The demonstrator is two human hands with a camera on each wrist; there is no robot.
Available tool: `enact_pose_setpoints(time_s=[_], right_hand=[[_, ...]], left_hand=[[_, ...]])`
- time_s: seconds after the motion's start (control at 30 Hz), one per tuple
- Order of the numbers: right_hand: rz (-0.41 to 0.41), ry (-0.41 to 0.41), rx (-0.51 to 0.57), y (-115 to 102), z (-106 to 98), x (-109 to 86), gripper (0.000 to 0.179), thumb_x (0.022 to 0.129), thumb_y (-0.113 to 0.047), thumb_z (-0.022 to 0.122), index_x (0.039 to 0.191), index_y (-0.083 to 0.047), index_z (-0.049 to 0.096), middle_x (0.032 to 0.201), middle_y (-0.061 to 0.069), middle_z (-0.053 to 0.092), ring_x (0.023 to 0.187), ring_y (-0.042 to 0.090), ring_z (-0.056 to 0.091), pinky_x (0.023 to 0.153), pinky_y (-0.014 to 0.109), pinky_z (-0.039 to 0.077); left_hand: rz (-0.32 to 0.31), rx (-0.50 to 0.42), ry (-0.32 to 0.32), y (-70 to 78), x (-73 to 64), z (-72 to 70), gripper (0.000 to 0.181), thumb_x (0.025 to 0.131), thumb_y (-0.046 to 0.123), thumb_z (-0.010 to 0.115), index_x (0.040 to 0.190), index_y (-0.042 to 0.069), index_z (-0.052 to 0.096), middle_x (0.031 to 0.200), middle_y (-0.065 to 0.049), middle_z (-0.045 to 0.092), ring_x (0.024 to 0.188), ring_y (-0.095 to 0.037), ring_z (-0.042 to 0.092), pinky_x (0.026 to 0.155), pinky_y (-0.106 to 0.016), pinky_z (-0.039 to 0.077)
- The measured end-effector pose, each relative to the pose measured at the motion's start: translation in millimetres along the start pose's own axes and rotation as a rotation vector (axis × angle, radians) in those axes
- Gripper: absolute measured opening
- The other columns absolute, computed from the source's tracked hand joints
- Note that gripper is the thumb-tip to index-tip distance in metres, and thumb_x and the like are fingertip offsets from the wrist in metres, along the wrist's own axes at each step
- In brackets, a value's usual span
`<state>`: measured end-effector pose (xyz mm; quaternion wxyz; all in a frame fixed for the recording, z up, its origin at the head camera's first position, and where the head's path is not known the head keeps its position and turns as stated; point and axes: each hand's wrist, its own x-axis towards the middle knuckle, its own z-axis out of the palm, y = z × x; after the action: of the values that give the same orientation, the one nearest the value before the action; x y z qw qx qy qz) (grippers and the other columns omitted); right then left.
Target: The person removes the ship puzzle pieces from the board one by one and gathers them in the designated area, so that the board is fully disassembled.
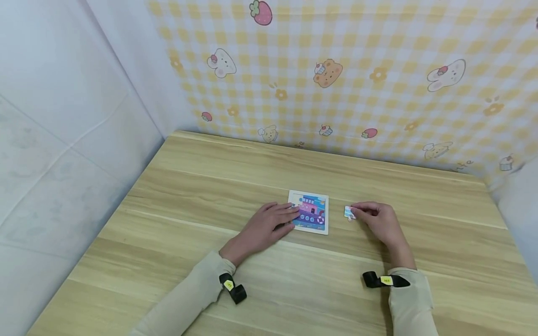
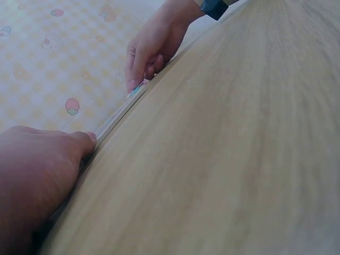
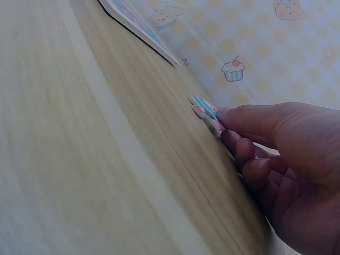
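Note:
A square jigsaw puzzle (image 1: 313, 224) with a white border and a purple and pink ship picture lies flat near the middle of the table. My left hand (image 1: 269, 226) rests on its left side, fingers stretched across the edge and hiding part of the picture. To the right of the puzzle, my right hand (image 1: 380, 224) pinches a small jigsaw piece (image 3: 204, 111) between thumb and fingers. Light blue and pink show on that piece, which is apart from the puzzle. In the right wrist view it is held tilted close to the tabletop.
The wooden table (image 1: 294, 289) reaches back to a yellow checked curtain (image 1: 357, 102) with cartoon prints. White cloth (image 1: 63, 140) hangs on the left side. Each sleeve carries a black wrist strap (image 1: 386, 280) with a yellow label.

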<state>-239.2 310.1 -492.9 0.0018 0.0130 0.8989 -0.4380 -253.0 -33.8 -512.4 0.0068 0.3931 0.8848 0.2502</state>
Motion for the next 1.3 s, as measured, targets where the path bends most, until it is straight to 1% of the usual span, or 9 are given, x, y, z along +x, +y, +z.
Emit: enact_pose_setpoints(time_s=[0.2, 0.43, 0.57, 0.77, 0.87, 0.97, 1.07, 1.13, 1.3], right_hand=[[0.017, -0.008, 0.026, -1, -2, -0.3, 0.032, 0.102, -0.026, 0.069, 0.118, 0.0, 0.076, 0.115, 0.018, 0.073, 0.083, 0.013, 0.053, 0.064, 0.019, 0.047], [0.022, -0.015, 0.101, 1, -3, 0.0, 0.03, 0.101, -0.02, 0.07, 0.118, 0.004, 0.075, 0.093, 0.011, 0.07, 0.063, 0.009, 0.053, 0.053, 0.022, 0.048], [0.025, -0.017, 0.127, 1, -3, -0.6, 0.03, 0.101, -0.019, 0.07, 0.118, 0.006, 0.074, 0.089, 0.008, 0.069, 0.062, 0.008, 0.053, 0.052, 0.022, 0.048], [0.028, -0.019, 0.134, 3, -5, -0.3, 0.031, 0.102, -0.02, 0.068, 0.12, 0.006, 0.073, 0.09, 0.01, 0.07, 0.062, 0.009, 0.055, 0.054, 0.022, 0.05], [0.029, -0.011, 0.161, 1, -5, -0.3, 0.034, 0.104, -0.022, 0.066, 0.12, 0.008, 0.072, 0.085, 0.008, 0.068, 0.061, 0.009, 0.055, 0.053, 0.022, 0.05], [0.04, 0.017, 0.198, -2, -5, -2.0, 0.035, 0.105, -0.022, 0.064, 0.12, 0.009, 0.071, 0.073, 0.004, 0.064, 0.056, 0.008, 0.053, 0.049, 0.022, 0.049], [0.038, 0.055, 0.229, -7, -3, -3.9, 0.033, 0.105, -0.02, 0.063, 0.119, 0.009, 0.07, 0.067, 0.003, 0.061, 0.052, 0.007, 0.05, 0.045, 0.022, 0.046], [0.03, 0.063, 0.243, -14, 1, -4.2, 0.032, 0.105, -0.018, 0.062, 0.119, 0.009, 0.07, 0.067, 0.005, 0.06, 0.052, 0.008, 0.05, 0.044, 0.022, 0.044], [0.023, 0.018, 0.236, -41, 25, 1.2, 0.031, 0.106, -0.021, 0.062, 0.121, 0.004, 0.071, 0.077, 0.013, 0.062, 0.058, 0.012, 0.053, 0.047, 0.023, 0.045]], left_hand=[[-0.008, -0.003, -0.002, 0.4, -0.1, -0.4, 0.046, 0.11, 0.037, 0.05, 0.152, 0.019, 0.053, 0.157, 0.008, 0.048, 0.15, -0.014, 0.037, 0.127, -0.045, 0.023], [-0.018, -0.009, -0.003, 0.6, 0.5, -0.2, 0.046, 0.11, 0.037, 0.05, 0.152, 0.02, 0.053, 0.157, 0.008, 0.049, 0.15, -0.014, 0.037, 0.127, -0.044, 0.022], [-0.015, -0.006, -0.003, 0.6, 0.2, 0.4, 0.046, 0.11, 0.037, 0.05, 0.152, 0.019, 0.053, 0.157, 0.008, 0.049, 0.15, -0.015, 0.038, 0.127, -0.045, 0.023], [-0.017, -0.002, -0.009, 0.8, 0.1, 0.2, 0.046, 0.11, 0.039, 0.049, 0.152, 0.02, 0.053, 0.157, 0.008, 0.048, 0.151, -0.015, 0.037, 0.127, -0.044, 0.022], [-0.017, -0.001, -0.006, 1.9, -0.7, -1.7, 0.046, 0.11, 0.038, 0.05, 0.152, 0.019, 0.053, 0.157, 0.008, 0.048, 0.15, -0.015, 0.037, 0.127, -0.044, 0.022], [-0.009, -0.008, -0.006, 3.6, -1.4, -3.4, 0.045, 0.11, 0.037, 0.05, 0.152, 0.018, 0.053, 0.156, 0.007, 0.049, 0.15, -0.015, 0.038, 0.127, -0.045, 0.023], [-0.001, -0.016, -0.006, 5.1, -2.5, -4.0, 0.045, 0.11, 0.036, 0.051, 0.151, 0.017, 0.054, 0.156, 0.006, 0.05, 0.15, -0.016, 0.039, 0.127, -0.045, 0.024], [0.0, -0.013, -0.007, 5.9, -3.4, -4.1, 0.045, 0.11, 0.036, 0.05, 0.151, 0.018, 0.054, 0.156, 0.006, 0.049, 0.15, -0.016, 0.038, 0.127, -0.045, 0.023], [0.006, -0.018, 0.003, 7.2, -6.5, -6.6, 0.045, 0.11, 0.034, 0.051, 0.151, 0.016, 0.055, 0.156, 0.005, 0.05, 0.149, -0.018, 0.04, 0.127, -0.046, 0.024]])
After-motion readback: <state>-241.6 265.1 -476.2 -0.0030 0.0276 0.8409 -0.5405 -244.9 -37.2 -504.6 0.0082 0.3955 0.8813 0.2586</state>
